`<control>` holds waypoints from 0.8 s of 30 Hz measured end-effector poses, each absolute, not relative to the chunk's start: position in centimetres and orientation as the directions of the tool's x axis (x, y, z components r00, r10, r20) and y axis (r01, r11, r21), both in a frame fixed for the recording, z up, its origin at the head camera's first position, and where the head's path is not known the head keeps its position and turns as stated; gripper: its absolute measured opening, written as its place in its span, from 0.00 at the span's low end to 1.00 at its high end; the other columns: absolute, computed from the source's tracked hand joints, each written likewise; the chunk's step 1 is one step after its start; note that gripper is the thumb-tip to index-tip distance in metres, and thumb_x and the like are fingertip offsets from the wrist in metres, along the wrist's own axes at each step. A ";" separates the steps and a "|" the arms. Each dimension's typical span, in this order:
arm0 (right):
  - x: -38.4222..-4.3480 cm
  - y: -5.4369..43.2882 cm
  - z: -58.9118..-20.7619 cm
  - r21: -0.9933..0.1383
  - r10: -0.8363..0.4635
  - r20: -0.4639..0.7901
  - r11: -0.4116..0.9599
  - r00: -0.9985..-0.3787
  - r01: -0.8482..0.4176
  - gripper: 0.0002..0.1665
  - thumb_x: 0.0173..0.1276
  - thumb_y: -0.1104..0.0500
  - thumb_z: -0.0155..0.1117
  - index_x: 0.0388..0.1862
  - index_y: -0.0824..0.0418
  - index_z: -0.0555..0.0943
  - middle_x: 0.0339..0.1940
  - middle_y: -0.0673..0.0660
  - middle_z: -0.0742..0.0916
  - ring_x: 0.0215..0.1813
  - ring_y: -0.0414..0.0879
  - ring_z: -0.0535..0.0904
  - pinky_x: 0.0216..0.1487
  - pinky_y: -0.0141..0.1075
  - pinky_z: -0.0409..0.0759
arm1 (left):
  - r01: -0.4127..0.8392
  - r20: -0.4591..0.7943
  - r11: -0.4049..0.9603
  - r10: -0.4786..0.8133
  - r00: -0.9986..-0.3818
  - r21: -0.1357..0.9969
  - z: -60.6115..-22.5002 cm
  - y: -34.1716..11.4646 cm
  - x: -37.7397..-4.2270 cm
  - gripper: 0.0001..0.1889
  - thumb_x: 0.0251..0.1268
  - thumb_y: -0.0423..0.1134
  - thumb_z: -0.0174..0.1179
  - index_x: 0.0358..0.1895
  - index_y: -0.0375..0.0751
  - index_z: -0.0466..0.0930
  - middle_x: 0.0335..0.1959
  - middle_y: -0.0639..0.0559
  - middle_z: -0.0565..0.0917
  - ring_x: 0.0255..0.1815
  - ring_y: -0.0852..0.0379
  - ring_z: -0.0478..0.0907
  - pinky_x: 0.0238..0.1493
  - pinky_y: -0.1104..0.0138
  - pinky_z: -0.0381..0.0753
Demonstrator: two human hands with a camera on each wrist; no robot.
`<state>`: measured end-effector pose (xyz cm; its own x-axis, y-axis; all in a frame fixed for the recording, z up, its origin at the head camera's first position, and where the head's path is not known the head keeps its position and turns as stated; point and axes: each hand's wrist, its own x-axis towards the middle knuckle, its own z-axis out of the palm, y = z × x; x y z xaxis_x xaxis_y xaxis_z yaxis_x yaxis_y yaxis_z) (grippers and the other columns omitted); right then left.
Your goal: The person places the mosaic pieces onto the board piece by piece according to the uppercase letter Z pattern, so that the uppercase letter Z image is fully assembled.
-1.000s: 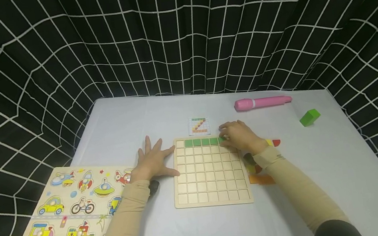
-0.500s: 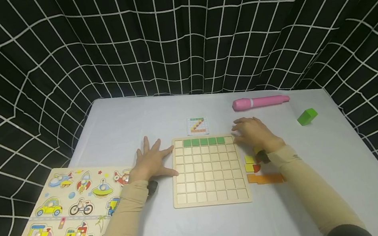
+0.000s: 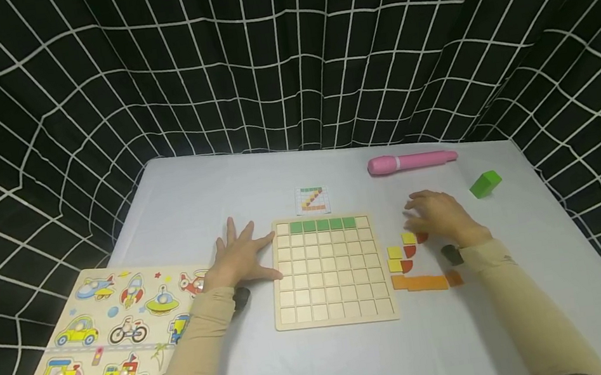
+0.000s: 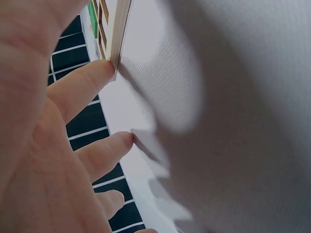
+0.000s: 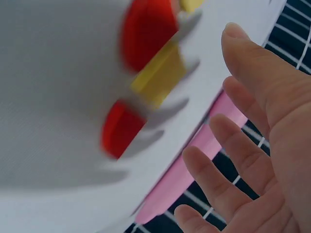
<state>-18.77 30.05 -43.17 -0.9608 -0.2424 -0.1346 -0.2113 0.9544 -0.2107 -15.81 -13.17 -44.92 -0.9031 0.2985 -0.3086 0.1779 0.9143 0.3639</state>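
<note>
A wooden grid board (image 3: pixel 331 273) lies mid-table, with several green square tiles (image 3: pixel 323 224) side by side in its top row. My left hand (image 3: pixel 238 260) has its fingers spread at the board's left edge; in the left wrist view the index fingertip (image 4: pixel 108 69) touches that edge. Right of the board, my right hand (image 3: pixel 440 216) hovers over loose tiles, fingers relaxed and holding nothing. Below it are yellow square tiles (image 3: pixel 394 252) and red quarter-round tiles (image 3: pixel 407 266). The right wrist view shows a yellow tile (image 5: pixel 160 75) between red ones, beside the thumb.
Orange tiles (image 3: pixel 426 284) lie in a row right of the board. A small pattern card (image 3: pixel 312 200) is behind it. Farther back are a pink microphone-shaped thing (image 3: pixel 412 161) and a green block (image 3: pixel 486 184). A vehicle puzzle board (image 3: pixel 108 336) occupies the left.
My right hand has left the green row's right end and moved right, over the red and yellow tiles, uncovering the last green tile. My left hand stays at the board's edge.
</note>
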 end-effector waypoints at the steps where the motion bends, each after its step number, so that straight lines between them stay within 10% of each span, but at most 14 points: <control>1: -18.6 30.5 -43.2 -0.211 -0.243 -0.131 0.954 -0.961 -0.212 0.25 0.68 0.53 0.73 0.60 0.66 0.85 0.70 0.71 0.80 0.73 0.69 0.72 0.77 0.67 0.65 | 0.177 -0.309 0.914 0.299 -0.903 0.366 -44.9 -13.2 -15.8 0.53 0.47 0.67 0.75 0.79 0.58 0.65 0.86 0.35 0.49 0.84 0.23 0.24 0.78 0.23 0.40; 24: -17.0 34.9 -43.7 -0.217 -0.176 -0.173 0.966 -0.969 -0.137 0.25 0.67 0.55 0.74 0.59 0.68 0.84 0.71 0.75 0.77 0.74 0.73 0.68 0.76 0.69 0.65 | 0.164 -0.311 0.906 0.297 -0.903 0.389 -44.9 -13.2 -15.8 0.53 0.46 0.67 0.76 0.79 0.58 0.65 0.86 0.35 0.48 0.84 0.24 0.22 0.78 0.24 0.39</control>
